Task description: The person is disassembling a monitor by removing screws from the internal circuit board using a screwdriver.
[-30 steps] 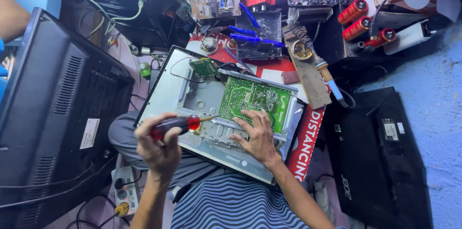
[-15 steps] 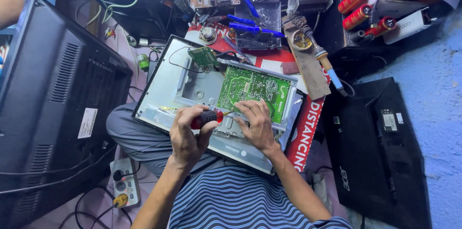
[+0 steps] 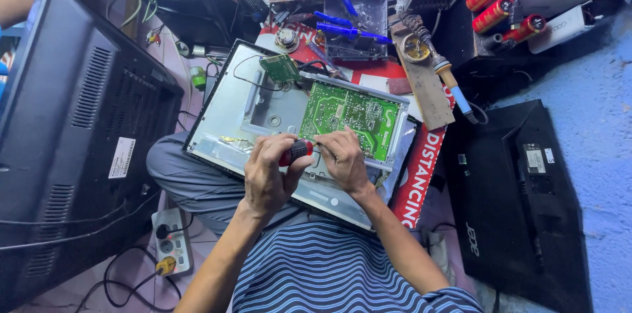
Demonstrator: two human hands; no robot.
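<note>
The left hand (image 3: pixel 266 175) grips the red-and-black plastic screwdriver (image 3: pixel 297 151), which lies sideways with its tip toward the right hand (image 3: pixel 342 158) pressing closed fingers beside the green circuit board (image 3: pixel 352 115).

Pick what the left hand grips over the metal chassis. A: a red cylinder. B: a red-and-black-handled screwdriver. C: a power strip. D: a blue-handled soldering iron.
B: the left hand wraps the red-and-black screwdriver handle beside the green circuit board, with the right hand steadying its front end.
</note>
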